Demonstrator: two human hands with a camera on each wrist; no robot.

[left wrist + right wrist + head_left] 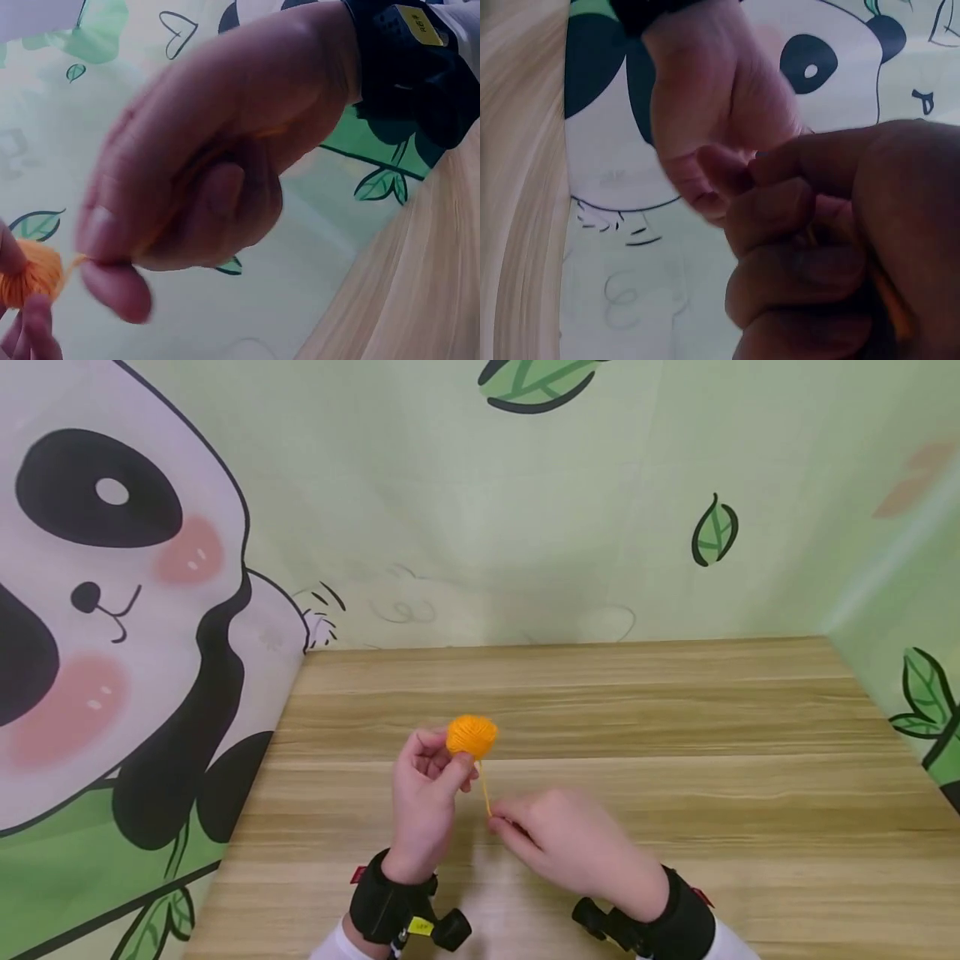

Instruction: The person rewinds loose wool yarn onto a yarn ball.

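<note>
A small orange yarn ball [472, 737] is held up above the wooden table [675, 735], pinched in the fingertips of my left hand [453, 760]. A short orange strand [484, 789] runs down from the ball to my right hand [495, 818], which pinches its end between thumb and forefinger. In the left wrist view the yarn ball [30, 274] shows at the lower left, with the right hand [97, 262] pinching the strand beside it. In the right wrist view the curled right hand [817, 255] fills the foreground and the left hand [712, 127] is behind it; the ball is hidden there.
A panda-print wall [112, 610] stands along the table's left edge. Green leaf-print walls [712, 531] close the back and the right side. Black wrist straps [390, 902] sit on both wrists near the front edge.
</note>
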